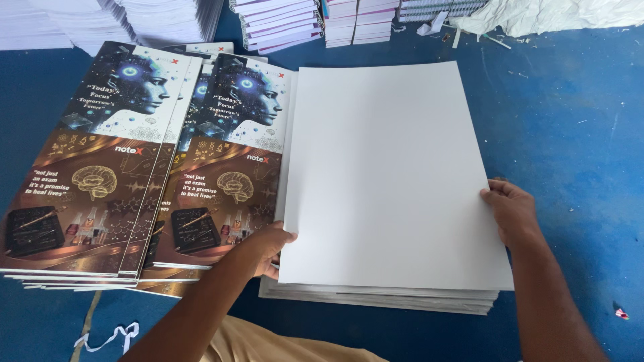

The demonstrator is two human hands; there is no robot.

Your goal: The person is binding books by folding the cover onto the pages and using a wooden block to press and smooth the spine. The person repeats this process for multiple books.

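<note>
I had the top white sheet [389,174] right in the middle of my view, lying flat on a stack of like sheets [376,298] on the blue counter [577,134]. Its long axis ran away from me, tilted a little so the far edge leaned right. My left hand [268,247] was closed on its near left corner, thumb on top and fingers under the edge. My right hand [511,211] pinched the right edge about two thirds of the way down, fingers curled over it.

Just left of the sheet, touching the stack's side, lay fanned piles of printed covers [228,161], and a second pile [94,161] further left. Each cover was tall and narrow: a dark blue picture of a head in profile above, a brown band with a brain drawing below, white lettering across both. They pointed the same way as the sheet.

Along the far edge stood stacks of bound books [282,23], white with purple edges, and crumpled white sheeting [557,15] at far right. A white strip [111,336] lay near me, lower left.
</note>
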